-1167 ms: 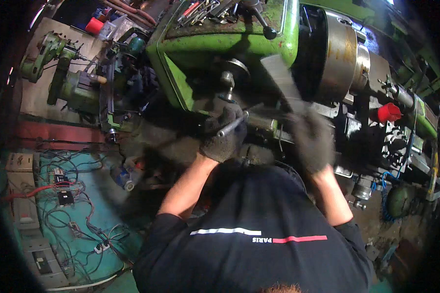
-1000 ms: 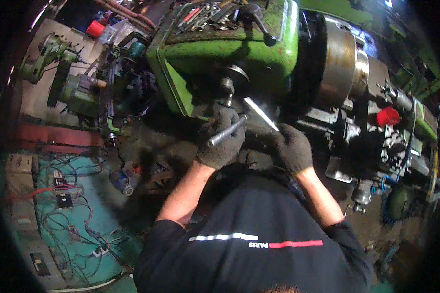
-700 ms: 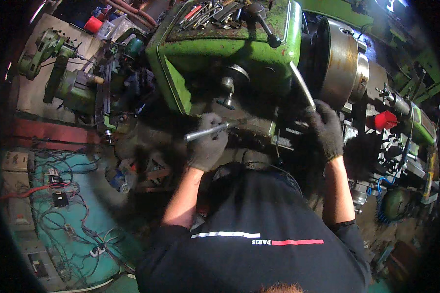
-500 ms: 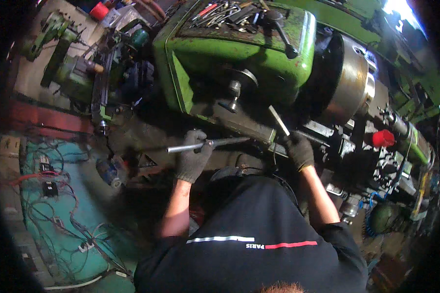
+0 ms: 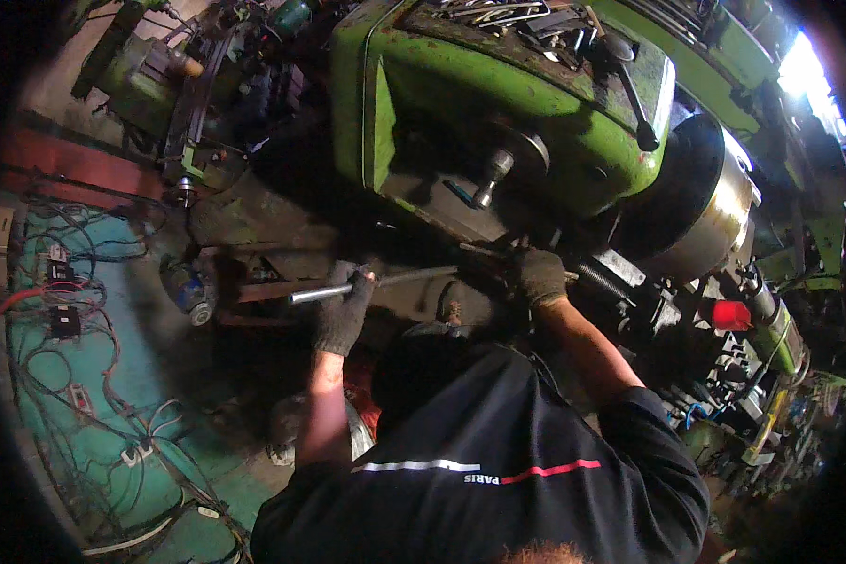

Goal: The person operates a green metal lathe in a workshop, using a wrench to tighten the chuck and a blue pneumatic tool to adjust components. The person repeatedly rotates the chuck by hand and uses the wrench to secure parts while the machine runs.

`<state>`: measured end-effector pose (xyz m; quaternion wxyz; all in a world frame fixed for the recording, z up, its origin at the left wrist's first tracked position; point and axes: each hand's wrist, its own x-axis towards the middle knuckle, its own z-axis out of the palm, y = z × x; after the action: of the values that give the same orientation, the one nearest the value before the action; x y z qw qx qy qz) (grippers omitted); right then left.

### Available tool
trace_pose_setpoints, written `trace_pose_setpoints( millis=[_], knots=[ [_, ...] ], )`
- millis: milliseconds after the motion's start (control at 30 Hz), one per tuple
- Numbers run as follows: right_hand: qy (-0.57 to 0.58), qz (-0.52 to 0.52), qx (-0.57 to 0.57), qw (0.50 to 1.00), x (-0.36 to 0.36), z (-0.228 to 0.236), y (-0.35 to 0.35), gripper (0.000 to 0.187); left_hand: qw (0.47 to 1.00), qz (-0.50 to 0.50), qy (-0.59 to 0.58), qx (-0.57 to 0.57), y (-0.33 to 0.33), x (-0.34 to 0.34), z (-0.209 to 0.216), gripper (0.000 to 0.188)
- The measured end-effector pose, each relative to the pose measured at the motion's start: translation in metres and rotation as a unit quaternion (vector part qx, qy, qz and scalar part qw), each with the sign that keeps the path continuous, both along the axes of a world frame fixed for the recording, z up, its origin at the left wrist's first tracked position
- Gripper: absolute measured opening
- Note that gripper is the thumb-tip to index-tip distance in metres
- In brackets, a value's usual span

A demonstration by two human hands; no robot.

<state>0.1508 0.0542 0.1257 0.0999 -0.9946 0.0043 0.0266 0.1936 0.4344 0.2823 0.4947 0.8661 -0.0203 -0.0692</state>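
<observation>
A dark work glove covers my left hand (image 5: 345, 315), which is closed round a long metal rod (image 5: 320, 294). The rod's bright, thick end sticks out to the left; its thinner, darker part runs right, toward the lathe. Also gloved, my right hand (image 5: 540, 276) is closed beside the front of the lathe bed. A narrow flat metal bar (image 5: 571, 275) shows at its right edge, mostly hidden by the glove. Above both hands stands the green lathe headstock (image 5: 498, 85), with a shaft-like fitting (image 5: 494, 179) on its front. Shadow hides what lies just left of my right hand.
A large steel chuck (image 5: 696, 211) is at the right of the headstock, with a threaded screw (image 5: 603, 282) below. A lever (image 5: 634, 103) and loose tools (image 5: 498, 13) are on top. A red cup-shaped thing (image 5: 731, 315) stands right; cables lie over a green surface (image 5: 113, 376) at left.
My view has shifted, and the headstock appears further right. The flat bar in my right hand stood up from the glove and now lies nearly level. My left hand keeps the rod.
</observation>
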Motion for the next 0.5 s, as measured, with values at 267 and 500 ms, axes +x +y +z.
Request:
trace_pose_setpoints(
  millis=[267,500],
  knots=[
    [0.027,-0.022,-0.064,0.997,0.033,-0.056,0.032,0.042,0.997,-0.057,-0.007,0.048,0.008,0.002,0.015,0.026],
    [0.011,-0.074,-0.07,0.995,0.044,-0.038,0.025,0.043,0.994,-0.095,-0.01,0.056,0.02,0.007,0.02,0.025]
  ],
)
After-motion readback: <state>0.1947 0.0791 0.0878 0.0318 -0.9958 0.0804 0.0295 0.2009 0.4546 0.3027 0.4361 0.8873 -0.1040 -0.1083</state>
